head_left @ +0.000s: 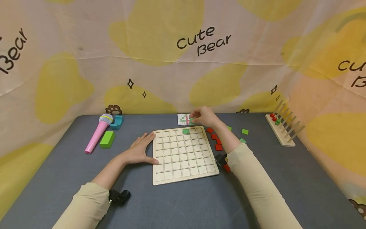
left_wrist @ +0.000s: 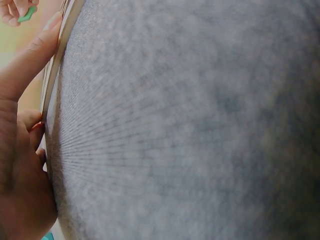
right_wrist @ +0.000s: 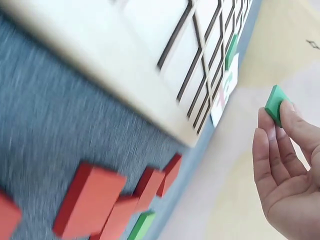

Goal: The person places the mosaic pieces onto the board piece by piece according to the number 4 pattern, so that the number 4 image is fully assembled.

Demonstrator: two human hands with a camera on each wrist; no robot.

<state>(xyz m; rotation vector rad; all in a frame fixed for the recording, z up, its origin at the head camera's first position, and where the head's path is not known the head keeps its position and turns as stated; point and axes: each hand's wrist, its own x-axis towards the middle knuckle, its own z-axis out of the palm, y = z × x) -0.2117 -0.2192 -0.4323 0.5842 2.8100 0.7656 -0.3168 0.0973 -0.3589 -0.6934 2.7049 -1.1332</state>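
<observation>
A pale wooden grid board (head_left: 184, 156) lies on the dark table. My left hand (head_left: 138, 150) rests at its left edge with the fingers spread, the thumb touching the lower left side and the fingertips at the upper left corner. Between thumb and fingers, my right hand (head_left: 206, 117) pinches a green square tile (right_wrist: 274, 105), held up past the board's far edge. Below it is a printed pattern card (head_left: 183, 119), partly covered by this hand in the head view. One green tile (head_left: 186, 131) sits in a square of the board's top row.
Several red tiles (head_left: 218, 147) and a few green tiles (head_left: 245, 131) are scattered right of the board. A wooden peg stand (head_left: 281, 132) with beads is at far right. On the left lie a pink toy microphone (head_left: 97, 135), a green block (head_left: 107, 140) and a blue block (head_left: 117, 122).
</observation>
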